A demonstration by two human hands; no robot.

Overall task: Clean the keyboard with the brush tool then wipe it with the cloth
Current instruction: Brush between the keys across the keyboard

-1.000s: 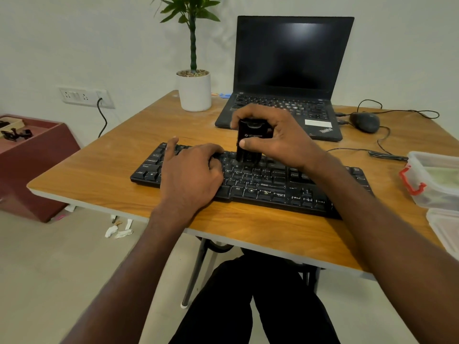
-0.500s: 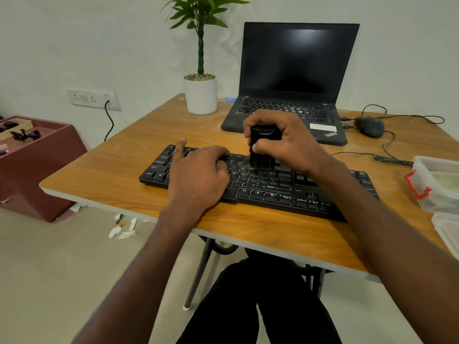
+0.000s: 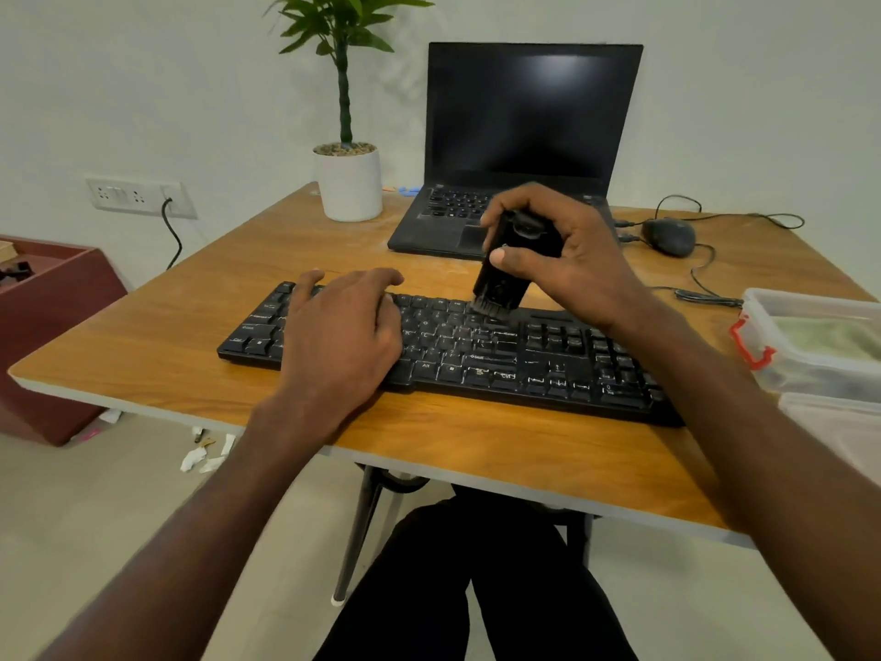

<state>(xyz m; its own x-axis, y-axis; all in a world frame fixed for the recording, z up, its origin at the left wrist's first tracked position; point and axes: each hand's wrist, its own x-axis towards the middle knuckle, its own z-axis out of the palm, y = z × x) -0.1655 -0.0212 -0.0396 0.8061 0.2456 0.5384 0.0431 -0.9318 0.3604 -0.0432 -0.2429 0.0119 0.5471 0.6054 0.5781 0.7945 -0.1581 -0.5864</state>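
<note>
A black keyboard (image 3: 524,355) lies across the wooden table (image 3: 157,345). My left hand (image 3: 341,336) rests flat on the keyboard's left half, fingers spread and reaching its far edge. My right hand (image 3: 567,252) grips a black brush tool (image 3: 505,274), thumb in front and fingers curled behind it. The tool stands tilted, its bristles touching the top key row near the keyboard's middle. No cloth shows clearly; something pale green lies inside the plastic box (image 3: 820,345) at the right.
An open black laptop (image 3: 524,136) stands behind the keyboard, a white potted plant (image 3: 349,183) to its left, a wired mouse (image 3: 668,236) to its right. The clear box with a red clasp sits at the table's right edge. A maroon cabinet (image 3: 57,336) stands on the floor, left.
My right hand has moved the brush tool away from me, from the middle key rows up to the keyboard's top row, and tilted it. My left hand stays on the keyboard.
</note>
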